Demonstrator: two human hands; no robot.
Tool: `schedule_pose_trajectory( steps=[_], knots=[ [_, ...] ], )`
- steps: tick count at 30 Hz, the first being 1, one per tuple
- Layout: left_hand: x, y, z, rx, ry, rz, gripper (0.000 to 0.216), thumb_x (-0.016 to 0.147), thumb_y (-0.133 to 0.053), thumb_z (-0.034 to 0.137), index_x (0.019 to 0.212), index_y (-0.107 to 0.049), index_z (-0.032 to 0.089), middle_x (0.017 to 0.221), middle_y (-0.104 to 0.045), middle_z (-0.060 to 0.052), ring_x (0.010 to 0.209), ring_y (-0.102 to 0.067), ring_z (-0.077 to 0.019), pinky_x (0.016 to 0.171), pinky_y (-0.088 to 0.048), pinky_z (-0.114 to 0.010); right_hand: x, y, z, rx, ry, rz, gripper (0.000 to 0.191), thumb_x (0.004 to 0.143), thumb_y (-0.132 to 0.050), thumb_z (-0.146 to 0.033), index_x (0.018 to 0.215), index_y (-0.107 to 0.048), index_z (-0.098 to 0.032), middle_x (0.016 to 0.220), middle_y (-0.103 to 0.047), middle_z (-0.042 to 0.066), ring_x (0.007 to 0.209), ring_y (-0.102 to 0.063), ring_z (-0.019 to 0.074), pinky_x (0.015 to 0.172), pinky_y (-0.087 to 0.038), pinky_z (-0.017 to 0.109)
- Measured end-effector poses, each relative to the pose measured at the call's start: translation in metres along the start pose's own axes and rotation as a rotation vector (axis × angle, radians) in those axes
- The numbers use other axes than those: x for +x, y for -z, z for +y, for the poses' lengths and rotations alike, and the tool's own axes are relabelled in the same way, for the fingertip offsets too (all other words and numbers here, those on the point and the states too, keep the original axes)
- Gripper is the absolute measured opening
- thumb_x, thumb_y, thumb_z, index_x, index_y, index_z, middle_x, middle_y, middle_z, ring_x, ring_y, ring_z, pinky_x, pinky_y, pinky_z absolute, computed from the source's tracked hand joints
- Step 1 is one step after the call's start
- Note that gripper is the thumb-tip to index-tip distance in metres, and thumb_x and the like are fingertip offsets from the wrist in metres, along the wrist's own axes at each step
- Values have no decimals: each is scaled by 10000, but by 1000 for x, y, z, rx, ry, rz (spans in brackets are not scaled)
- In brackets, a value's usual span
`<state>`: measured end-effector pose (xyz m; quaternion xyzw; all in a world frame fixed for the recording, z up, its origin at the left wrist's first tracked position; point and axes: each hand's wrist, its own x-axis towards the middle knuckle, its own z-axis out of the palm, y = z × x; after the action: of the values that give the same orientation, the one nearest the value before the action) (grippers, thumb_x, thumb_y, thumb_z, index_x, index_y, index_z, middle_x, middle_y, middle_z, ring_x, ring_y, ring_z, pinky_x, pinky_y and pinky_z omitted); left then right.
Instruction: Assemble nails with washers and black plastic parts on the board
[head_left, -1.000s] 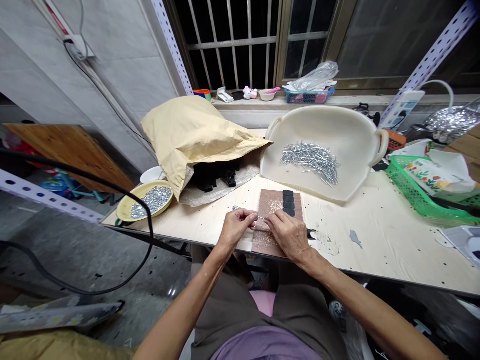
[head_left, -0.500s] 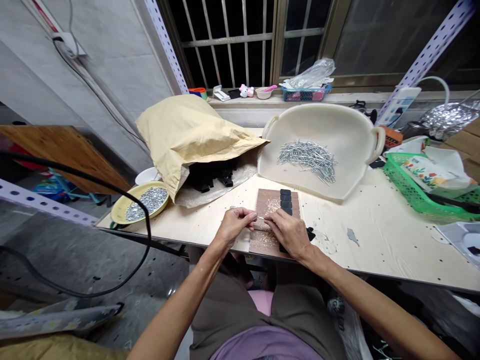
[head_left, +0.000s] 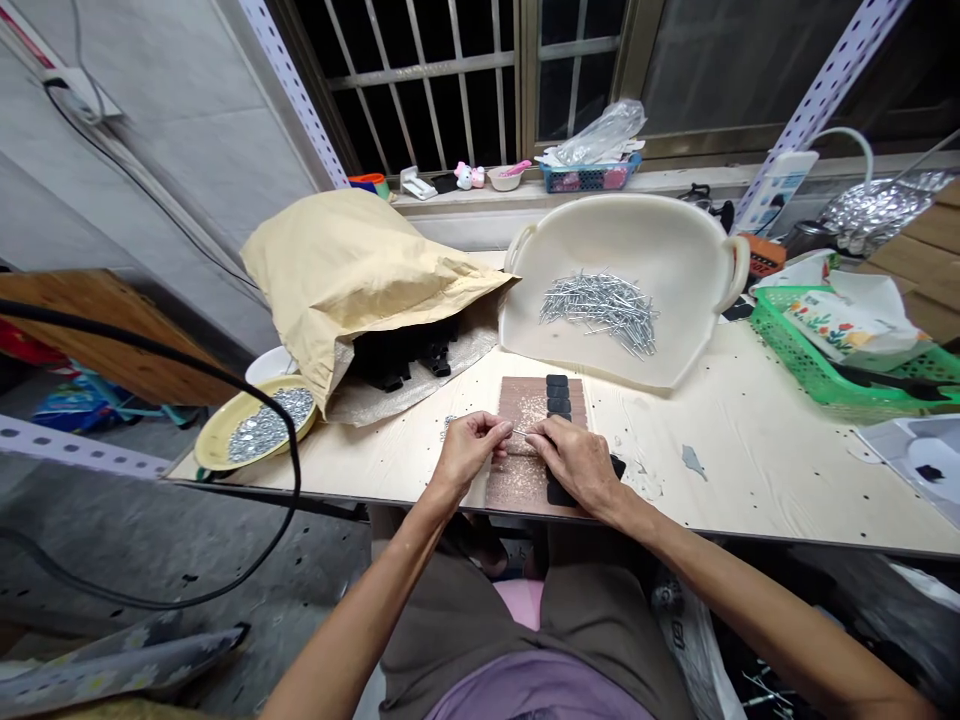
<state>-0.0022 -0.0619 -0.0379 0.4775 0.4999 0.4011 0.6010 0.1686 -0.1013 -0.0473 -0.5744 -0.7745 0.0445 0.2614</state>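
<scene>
My left hand (head_left: 466,456) and my right hand (head_left: 576,462) meet over a brown ridged board (head_left: 517,490) at the table's front edge. A thin metal pin (head_left: 519,432) spans the gap between their fingertips, with both hands closed in a pinch at its ends. Whether a smaller piece sits in the left fingertips is hidden. Flat black pieces (head_left: 557,393) lie in a row along the board's right part, partly covered by my right hand. Behind it, a white basin (head_left: 675,350) holds a heap of similar metal pins (head_left: 600,308).
A yellow bowl (head_left: 206,440) of small metal pieces (head_left: 274,425) stands at the table's left end. Beside it lies an open paper sack (head_left: 352,260) with black parts inside. A green basket (head_left: 795,365) is at the right. A black cable (head_left: 294,450) loops in front of the left side.
The view has shifted slightly, so the things on the table appear a little further left. Both hands keep their pinch over the board, with the pin still between them.
</scene>
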Motion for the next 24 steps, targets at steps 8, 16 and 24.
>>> schedule_pose_trajectory(
  steps=[8, 16, 24],
  knots=[
    [6, -2, 0, -261, 167, -142, 329, 561, -816, 336, 664, -619, 94, 584, -583, -4, 456, -479, -40, 453, -409, -164, 0, -1, -1, -284, 161, 154, 236, 942, -410, -229, 825, -616, -211, 820, -608, 38, 772, -476, 158, 689, -300, 287],
    [8, 2, -4, -245, 150, -150, 325, 583, -805, 351, 678, -626, 98, 579, -583, -1, 455, -488, -45, 451, -397, -169, 2, 3, -3, -261, 145, 146, 276, 950, -402, -305, 807, -614, -202, 770, -589, 29, 714, -478, 145, 633, -288, 280],
    [4, -3, -3, -211, 97, -110, 329, 586, -798, 358, 687, -624, 98, 566, -572, 7, 459, -483, -48, 461, -398, -176, 2, 5, -2, -226, 94, 105, 293, 957, -381, -315, 817, -612, -204, 790, -598, 21, 692, -521, 123, 585, -295, 258]
  ],
)
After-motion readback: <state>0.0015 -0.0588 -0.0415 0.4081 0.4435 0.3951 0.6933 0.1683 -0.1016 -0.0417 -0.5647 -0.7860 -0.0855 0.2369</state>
